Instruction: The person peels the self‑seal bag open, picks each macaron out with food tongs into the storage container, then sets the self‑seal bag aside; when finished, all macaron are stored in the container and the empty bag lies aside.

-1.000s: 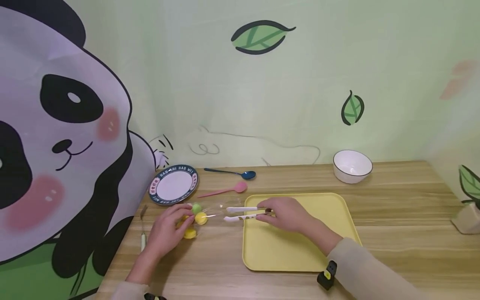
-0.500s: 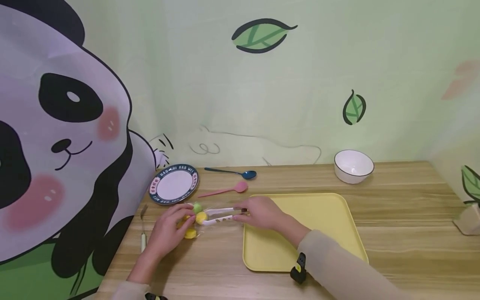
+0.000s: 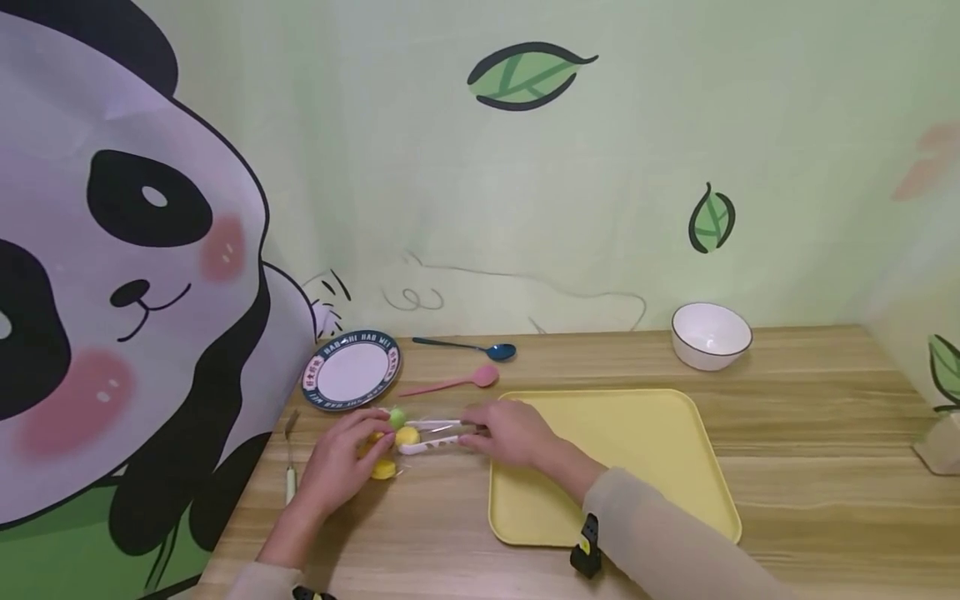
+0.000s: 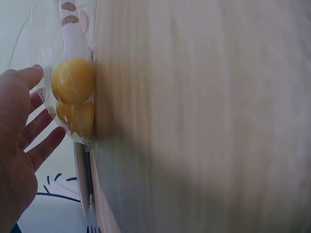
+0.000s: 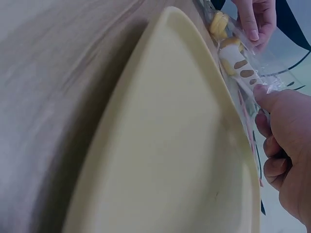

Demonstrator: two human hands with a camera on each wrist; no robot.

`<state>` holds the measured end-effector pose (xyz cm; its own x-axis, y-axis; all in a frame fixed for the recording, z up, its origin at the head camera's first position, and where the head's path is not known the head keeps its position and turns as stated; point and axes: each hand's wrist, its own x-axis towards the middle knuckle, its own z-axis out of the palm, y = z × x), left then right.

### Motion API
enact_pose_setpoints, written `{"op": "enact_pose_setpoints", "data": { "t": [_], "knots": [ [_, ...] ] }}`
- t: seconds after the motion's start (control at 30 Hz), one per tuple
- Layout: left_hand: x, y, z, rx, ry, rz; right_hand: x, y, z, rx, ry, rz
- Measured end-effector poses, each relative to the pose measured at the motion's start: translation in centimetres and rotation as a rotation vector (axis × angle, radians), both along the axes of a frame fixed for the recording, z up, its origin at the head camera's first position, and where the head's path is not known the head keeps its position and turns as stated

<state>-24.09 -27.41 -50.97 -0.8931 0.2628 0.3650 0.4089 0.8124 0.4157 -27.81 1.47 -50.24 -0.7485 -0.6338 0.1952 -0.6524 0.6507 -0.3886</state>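
Observation:
My left hand (image 3: 337,458) holds a clear plastic bag (image 4: 46,53) by its side, thumb and fingers at the film. Inside the bag are several small round pieces resembling macarons: a green piece (image 3: 396,418), a yellow piece (image 3: 407,436) and others partly behind the fingers. My right hand (image 3: 513,432) grips white tongs (image 3: 431,447) with brown spots, thumb on one side and fingers curled on the other. The tong arms reach left into the bag, spread apart, with the near tip right at the yellow piece. In the left wrist view that yellow piece (image 4: 73,81) sits directly below a tong arm.
A yellow tray (image 3: 600,475) lies under the right forearm. Behind the bag are a pink spoon (image 3: 483,376), a dark blue spoon (image 3: 501,352) and a blue-rimmed plate (image 3: 352,372). A fork (image 3: 290,475) lies left; a white bowl (image 3: 711,335) stands back right.
The right hand has moved left from over the tray, carrying the tongs into the bag up to the yellow piece. The left hand has stayed in place on the bag.

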Motion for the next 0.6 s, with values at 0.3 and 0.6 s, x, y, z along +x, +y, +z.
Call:
{"op": "enact_pose_setpoints", "data": {
  "t": [0.3,0.6],
  "knots": [
    [0.0,0.0,0.1,0.007,-0.006,0.003,0.9,1.8,0.5,0.007,0.017,-0.036],
    [-0.1,-0.1,0.1,0.004,0.002,-0.003,2.1,6.8,1.9,-0.008,0.109,-0.037]
  ]
}}
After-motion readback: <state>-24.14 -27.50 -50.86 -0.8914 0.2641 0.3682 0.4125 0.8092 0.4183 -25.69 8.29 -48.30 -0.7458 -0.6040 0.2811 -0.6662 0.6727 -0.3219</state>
